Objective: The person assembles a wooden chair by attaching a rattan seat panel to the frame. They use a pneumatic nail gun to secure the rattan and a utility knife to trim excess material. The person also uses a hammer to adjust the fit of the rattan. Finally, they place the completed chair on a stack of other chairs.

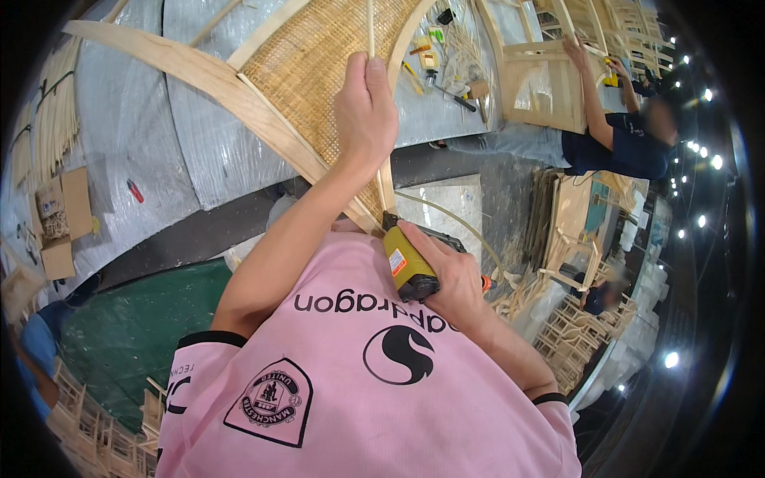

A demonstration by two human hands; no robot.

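My left hand (366, 111) is closed around a thin pale wooden strip (370, 28), which rises from its top. Below this hand is a wooden frame (215, 80) with curved sides and a woven cane panel (291, 64) set inside. My right hand (450, 275), close to my chest, grips a yellow-green and black nail gun (406, 259). The gun's nose meets the narrow near end of the frame, against the wood there. My fingers hide most of its handle.
Plastic-covered tables hold tools (454, 95), a cardboard box (62, 215), red-handled pliers (135, 191) and bundled wood strips (56, 119). At right, a co-worker in a dark shirt (617, 143) handles a wooden frame (542, 88). A pale hose (458, 217) curves beside my right hand.
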